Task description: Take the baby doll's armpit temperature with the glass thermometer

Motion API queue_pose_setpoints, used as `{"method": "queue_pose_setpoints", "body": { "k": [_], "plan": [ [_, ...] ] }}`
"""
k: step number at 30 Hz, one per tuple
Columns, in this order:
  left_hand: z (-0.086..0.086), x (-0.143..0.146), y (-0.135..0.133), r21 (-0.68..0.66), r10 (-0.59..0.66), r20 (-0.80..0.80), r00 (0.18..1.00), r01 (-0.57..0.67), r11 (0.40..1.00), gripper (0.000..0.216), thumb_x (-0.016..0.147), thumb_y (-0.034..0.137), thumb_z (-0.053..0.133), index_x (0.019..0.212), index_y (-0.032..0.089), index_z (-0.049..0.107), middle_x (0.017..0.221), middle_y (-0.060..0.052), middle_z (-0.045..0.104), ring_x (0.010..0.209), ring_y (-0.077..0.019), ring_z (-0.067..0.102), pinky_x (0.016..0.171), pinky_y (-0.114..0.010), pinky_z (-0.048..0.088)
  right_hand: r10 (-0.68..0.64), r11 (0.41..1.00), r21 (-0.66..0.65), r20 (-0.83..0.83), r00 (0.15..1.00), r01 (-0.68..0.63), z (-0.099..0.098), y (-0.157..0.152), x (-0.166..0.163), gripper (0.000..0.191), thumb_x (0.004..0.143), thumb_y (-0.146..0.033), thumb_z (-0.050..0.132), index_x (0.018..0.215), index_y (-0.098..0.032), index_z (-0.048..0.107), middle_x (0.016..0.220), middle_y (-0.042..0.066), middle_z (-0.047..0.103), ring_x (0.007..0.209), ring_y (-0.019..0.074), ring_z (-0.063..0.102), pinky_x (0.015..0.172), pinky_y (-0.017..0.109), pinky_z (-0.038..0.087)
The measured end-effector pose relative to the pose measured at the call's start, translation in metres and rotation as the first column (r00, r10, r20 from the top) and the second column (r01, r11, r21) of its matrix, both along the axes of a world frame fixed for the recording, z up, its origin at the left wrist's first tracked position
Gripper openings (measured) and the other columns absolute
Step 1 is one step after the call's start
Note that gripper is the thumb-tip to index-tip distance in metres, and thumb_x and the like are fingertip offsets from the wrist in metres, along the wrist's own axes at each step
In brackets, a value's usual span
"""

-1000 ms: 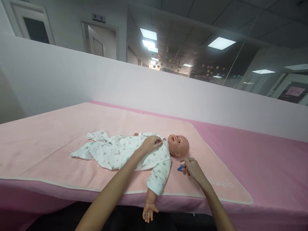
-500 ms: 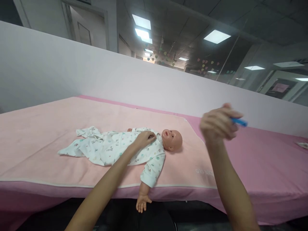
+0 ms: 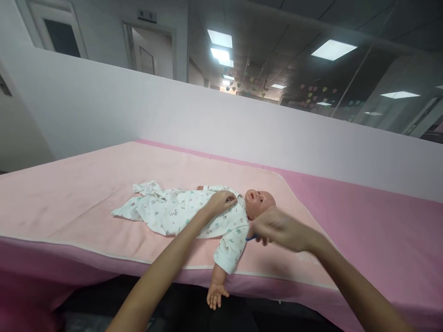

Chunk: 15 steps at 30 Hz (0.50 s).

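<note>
A baby doll [image 3: 262, 203] lies on its back on a peach mat, its head toward the right. It wears a white printed outfit [image 3: 187, 210], and one bare arm hangs over the front edge. My left hand [image 3: 221, 203] rests on the doll's chest with curled fingers; whatever lies under them is hidden. Beside the doll's neck and shoulder, my right hand [image 3: 273, 228] is closed and blurred by motion. From its fingers pokes the tip of a slim blue object [image 3: 250, 238], mostly covered by the hand.
The peach mat [image 3: 86, 184] covers much of a pink-covered table [image 3: 374, 230], whose front edge runs just below the doll. A white low wall [image 3: 207, 120] stands behind, with glass above it. Dark space shows under the table edge.
My right hand has swung left and down from above the pink cover to the doll's neck, carrying the blue object. My left hand stays on the chest. The view has shifted left.
</note>
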<state>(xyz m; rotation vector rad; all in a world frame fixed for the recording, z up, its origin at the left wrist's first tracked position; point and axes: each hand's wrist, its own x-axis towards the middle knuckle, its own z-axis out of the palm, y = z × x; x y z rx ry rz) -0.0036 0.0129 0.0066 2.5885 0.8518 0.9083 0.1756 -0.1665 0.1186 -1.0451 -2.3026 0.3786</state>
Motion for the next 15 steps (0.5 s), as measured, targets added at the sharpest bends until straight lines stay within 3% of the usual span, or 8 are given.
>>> {"method": "queue_pose_setpoints", "body": {
  "k": [1,3,4,5,10,13,15],
  "plan": [
    [0.0,0.0,0.0,0.003,-0.001,0.0,1.0,0.001,1.0,0.026,0.081,0.033,0.044,0.083,0.019,0.065,0.081,-0.003,0.065,0.075,-0.0169,0.056,0.064,-0.024,0.038,-0.106,0.99,0.1,0.017,0.994,0.104,-0.008,0.003,-0.006,0.031,0.086,-0.035,0.048,0.111,-0.016,0.051,0.111,0.006,0.054,0.094,0.0168,0.055,0.08,0.037,0.048],
    [-0.001,-0.001,0.0,0.009,0.003,-0.008,1.0,-0.003,1.0,0.025,0.081,0.032,0.044,0.083,0.019,0.064,0.08,-0.003,0.065,0.074,-0.0167,0.056,0.064,-0.024,0.039,-0.35,0.874,0.364,0.012,0.937,0.322,-0.023,0.01,-0.018,0.034,0.086,-0.04,0.046,0.109,-0.015,0.053,0.11,0.005,0.054,0.094,0.0177,0.055,0.08,0.036,0.048],
    [0.0,-0.001,-0.001,0.011,0.007,-0.013,1.0,-0.007,1.0,0.024,0.081,0.032,0.045,0.083,0.019,0.064,0.08,-0.003,0.065,0.074,-0.0167,0.056,0.064,-0.024,0.039,-0.422,0.816,0.428,-0.017,0.906,0.388,-0.028,0.014,-0.022,0.038,0.085,-0.043,0.046,0.108,-0.014,0.054,0.11,0.005,0.055,0.095,0.0193,0.055,0.078,0.036,0.049],
    [0.0,-0.001,-0.001,0.009,0.012,-0.016,1.0,-0.012,1.0,0.023,0.081,0.032,0.045,0.083,0.019,0.064,0.081,-0.003,0.065,0.074,-0.0167,0.056,0.063,-0.024,0.039,-0.448,0.796,0.434,-0.045,0.893,0.421,-0.031,0.018,-0.025,0.039,0.085,-0.044,0.045,0.108,-0.015,0.054,0.11,0.005,0.054,0.095,0.0198,0.054,0.078,0.036,0.049],
    [0.001,-0.001,-0.004,-0.016,0.009,-0.007,1.0,-0.009,1.0,0.023,0.081,0.028,0.044,0.081,0.019,0.065,0.08,-0.002,0.065,0.072,-0.0159,0.056,0.061,-0.024,0.038,-0.421,0.894,0.068,-0.215,0.881,0.443,-0.033,0.02,-0.024,0.033,0.086,-0.039,0.045,0.109,-0.016,0.053,0.112,0.006,0.053,0.094,0.0171,0.054,0.08,0.036,0.048],
    [0.0,-0.001,-0.003,0.001,0.005,0.004,1.0,-0.005,1.0,0.023,0.081,0.029,0.045,0.081,0.018,0.065,0.079,-0.003,0.065,0.072,-0.0163,0.056,0.061,-0.024,0.038,-0.512,0.859,-0.195,-0.339,0.789,0.473,-0.046,0.014,-0.033,0.04,0.086,-0.045,0.043,0.108,-0.013,0.055,0.11,0.005,0.054,0.094,0.0194,0.055,0.079,0.037,0.049],
    [0.0,-0.001,-0.003,0.009,0.003,0.008,1.0,-0.003,1.0,0.023,0.081,0.03,0.045,0.082,0.018,0.065,0.081,-0.003,0.065,0.072,-0.0166,0.056,0.062,-0.024,0.038,-0.547,0.837,-0.236,-0.334,0.768,0.494,-0.059,0.015,-0.041,0.035,0.086,-0.041,0.044,0.107,-0.014,0.055,0.11,0.006,0.055,0.094,0.0178,0.055,0.079,0.036,0.049]
  ]
}}
